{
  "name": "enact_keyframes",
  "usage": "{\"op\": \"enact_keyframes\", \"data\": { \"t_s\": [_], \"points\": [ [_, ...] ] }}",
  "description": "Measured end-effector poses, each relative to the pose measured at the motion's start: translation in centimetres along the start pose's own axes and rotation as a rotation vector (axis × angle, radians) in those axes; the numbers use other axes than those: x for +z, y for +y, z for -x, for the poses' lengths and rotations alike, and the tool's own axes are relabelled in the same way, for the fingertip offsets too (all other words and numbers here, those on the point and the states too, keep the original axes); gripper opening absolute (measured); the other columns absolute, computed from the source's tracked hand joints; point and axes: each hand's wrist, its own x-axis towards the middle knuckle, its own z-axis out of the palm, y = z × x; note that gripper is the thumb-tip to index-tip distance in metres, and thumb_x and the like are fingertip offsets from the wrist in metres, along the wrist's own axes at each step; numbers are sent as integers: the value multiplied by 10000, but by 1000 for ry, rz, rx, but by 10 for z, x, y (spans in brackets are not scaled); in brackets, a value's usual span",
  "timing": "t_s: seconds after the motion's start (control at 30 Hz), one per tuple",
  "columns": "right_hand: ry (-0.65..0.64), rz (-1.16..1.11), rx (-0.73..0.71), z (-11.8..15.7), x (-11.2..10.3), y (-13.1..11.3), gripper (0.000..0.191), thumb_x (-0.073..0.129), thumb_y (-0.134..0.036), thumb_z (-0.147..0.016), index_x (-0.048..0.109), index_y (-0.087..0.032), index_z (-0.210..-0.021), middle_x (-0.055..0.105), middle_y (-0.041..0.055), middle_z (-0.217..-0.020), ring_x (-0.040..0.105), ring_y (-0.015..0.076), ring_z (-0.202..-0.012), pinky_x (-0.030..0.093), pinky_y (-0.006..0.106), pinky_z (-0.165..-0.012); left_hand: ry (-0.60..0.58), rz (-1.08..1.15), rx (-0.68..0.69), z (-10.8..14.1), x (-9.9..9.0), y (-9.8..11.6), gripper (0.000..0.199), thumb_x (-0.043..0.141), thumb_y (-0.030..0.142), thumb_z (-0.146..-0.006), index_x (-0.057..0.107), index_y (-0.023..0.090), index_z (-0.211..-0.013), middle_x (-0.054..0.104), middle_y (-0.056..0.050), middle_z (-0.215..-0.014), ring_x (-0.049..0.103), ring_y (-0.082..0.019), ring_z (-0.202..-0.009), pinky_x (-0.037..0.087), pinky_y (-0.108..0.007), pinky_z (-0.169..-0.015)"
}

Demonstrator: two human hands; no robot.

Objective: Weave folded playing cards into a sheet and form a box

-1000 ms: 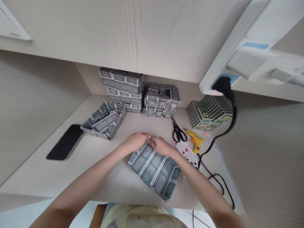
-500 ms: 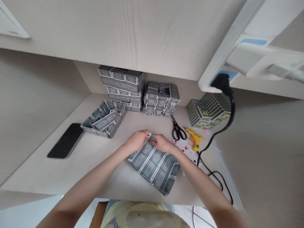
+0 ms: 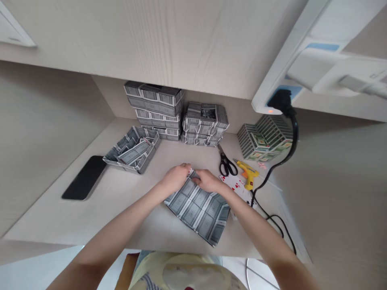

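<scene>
Left hand pinching far edge of card sheet; right hand gripping same edge, hands nearly touching | sheet flat on desk, centre-near | left: phone, card tray | far: card box stacks | right: scissors, glue gun

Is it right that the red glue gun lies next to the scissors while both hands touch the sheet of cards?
Not quite: the glue gun is yellow, not red, as the head view shows. It does lie beside the scissors, and the left hand and right hand touch the sheet of cards.
</scene>
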Motion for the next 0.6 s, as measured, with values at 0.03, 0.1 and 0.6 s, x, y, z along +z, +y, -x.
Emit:
{"op": "enact_keyframes", "data": {
  "t_s": [0.03,0.1,0.6],
  "points": [
    [4,1,0,0,0,0,150,464,-161,-773,607,-145,-815,668,82,-882,597,192,-807,395,240,-682,-4,-24,0,0,-1,1,229,361,80,-786,504,156,-948,606,-94,-933,606,-204,-816,436,-286,-660],
    [12,5,7,1,1,-1,141,469,-159,-769,606,-143,-794,667,84,-867,597,193,-798,393,240,-672,-14,-68,8,0,-5,2,231,342,103,-809,512,161,-954,612,-95,-933,611,-214,-814,440,-298,-654],
    [10,3,36,0,3,3,154,492,-249,-817,603,-143,-820,660,71,-833,582,168,-754,388,229,-641,-59,-123,75,1,-3,4,228,315,84,-828,513,130,-930,602,-103,-901,608,-210,-796,454,-301,-654]
  ]
}}
